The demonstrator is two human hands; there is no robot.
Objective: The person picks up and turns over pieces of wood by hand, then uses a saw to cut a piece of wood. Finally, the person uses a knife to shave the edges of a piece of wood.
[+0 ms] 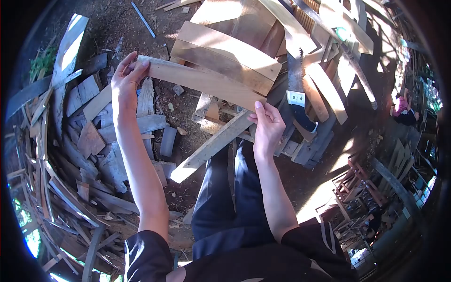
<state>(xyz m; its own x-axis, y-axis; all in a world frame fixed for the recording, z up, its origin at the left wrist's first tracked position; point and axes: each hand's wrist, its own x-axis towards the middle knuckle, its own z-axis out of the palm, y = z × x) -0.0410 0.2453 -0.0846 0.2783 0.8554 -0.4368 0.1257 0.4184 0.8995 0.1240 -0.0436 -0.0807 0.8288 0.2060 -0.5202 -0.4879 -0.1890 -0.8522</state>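
Observation:
A flat wooden board (202,81) spans between my two hands, sloping down to the right. My left hand (126,84) pinches its far left end, thumb on top. At the opposite end my right hand (268,124) grips the corner between thumb and fingers. Below that corner, a narrower wooden strip (211,147) slants down to the left, its upper end passing under the board. Beyond the held piece lies a wide board (225,49) on a stack of planks. Right of my right hand rests a handsaw (296,96) with a black handle, its toothed blade pointing away from me.
Scrap wood (112,155) is heaped on the dirt floor at left. Long planks (326,91) and a thin pole (350,56) lie at upper right. A thin light-coloured strip (143,19) is on the ground ahead. A person in pink (402,105) is far right.

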